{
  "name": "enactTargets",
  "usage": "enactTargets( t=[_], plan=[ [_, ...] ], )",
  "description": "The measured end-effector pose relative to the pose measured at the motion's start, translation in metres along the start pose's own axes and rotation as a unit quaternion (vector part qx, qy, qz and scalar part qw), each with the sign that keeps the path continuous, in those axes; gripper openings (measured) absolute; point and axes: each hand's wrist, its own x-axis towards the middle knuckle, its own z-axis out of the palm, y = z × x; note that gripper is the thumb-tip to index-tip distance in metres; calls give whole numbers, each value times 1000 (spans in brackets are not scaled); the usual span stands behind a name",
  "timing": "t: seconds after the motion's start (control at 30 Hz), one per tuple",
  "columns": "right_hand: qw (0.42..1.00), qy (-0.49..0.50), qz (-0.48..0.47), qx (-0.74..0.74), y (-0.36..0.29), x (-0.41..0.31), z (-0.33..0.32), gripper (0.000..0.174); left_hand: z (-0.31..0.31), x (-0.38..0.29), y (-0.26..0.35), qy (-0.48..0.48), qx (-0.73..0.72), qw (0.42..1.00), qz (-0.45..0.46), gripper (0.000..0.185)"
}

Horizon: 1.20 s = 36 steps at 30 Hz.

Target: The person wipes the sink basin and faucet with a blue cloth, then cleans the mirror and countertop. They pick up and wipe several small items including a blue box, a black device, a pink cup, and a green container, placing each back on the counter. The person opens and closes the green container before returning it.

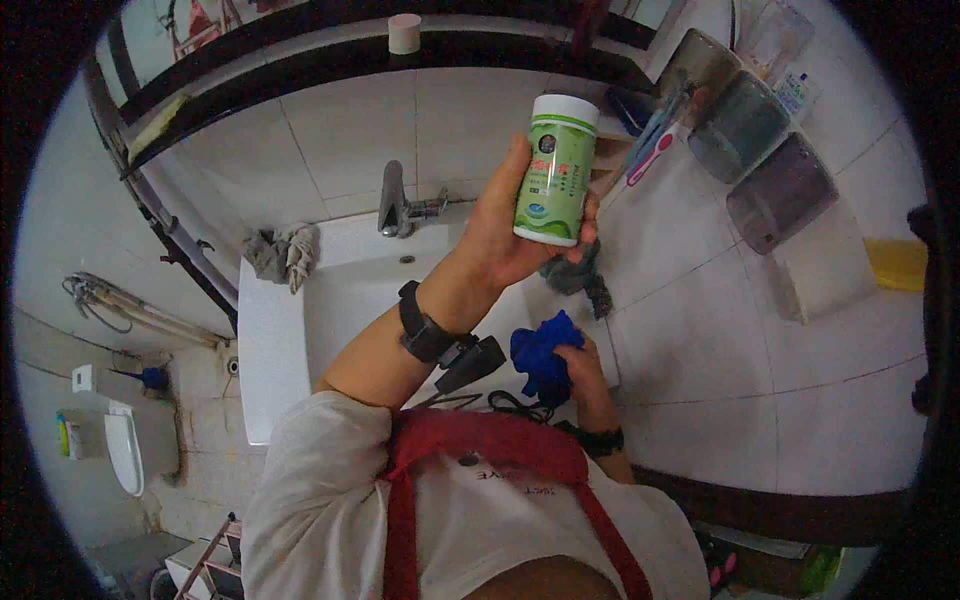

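Observation:
My left hand (pixel 495 232) grips a green plastic canister (pixel 556 176) with a white lid, raised over the back right of a white washbasin (pixel 274 360). The canister is nearly upright in the picture and its printed label faces me. Lower down, close to my body, my right hand (pixel 585 367) holds a crumpled blue cloth (pixel 547 356). Beyond my left forearm stands a chrome faucet (pixel 391 201) at the basin's back edge. A dark grey-green cloth (pixel 570 271) lies partly hidden behind my left hand.
Grey rags (pixel 281 253) lie on the basin's left back corner. A white cup (pixel 404 34) stands on the dark shelf (pixel 495 56) above. Tinted cups (pixel 739 127) and a pink-and-white toothbrush (pixel 649 161) are on the right wall. A toilet (pixel 135 442) is at left.

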Motion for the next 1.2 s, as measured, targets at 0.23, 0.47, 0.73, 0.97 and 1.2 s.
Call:
enactTargets(
  t=[0.23,0.47,0.73,0.97,1.2],
  plan=[
    [1000,11,9,-21,-4,1,7,37,2,2,-3,48,101,993,46,71],
    [999,34,9,-6,-3,3,8,40,6,-1,-4,68,149,985,57,69],
    [999,42,6,-19,-5,0,12,39,4,-1,-6,115,192,973,65,68],
    [997,46,-34,-44,9,20,-9,46,-5,-3,-4,110,208,970,55,70],
    [995,-13,-59,82,-9,15,-11,40,-13,-2,-5,90,197,974,58,67]
  ],
)
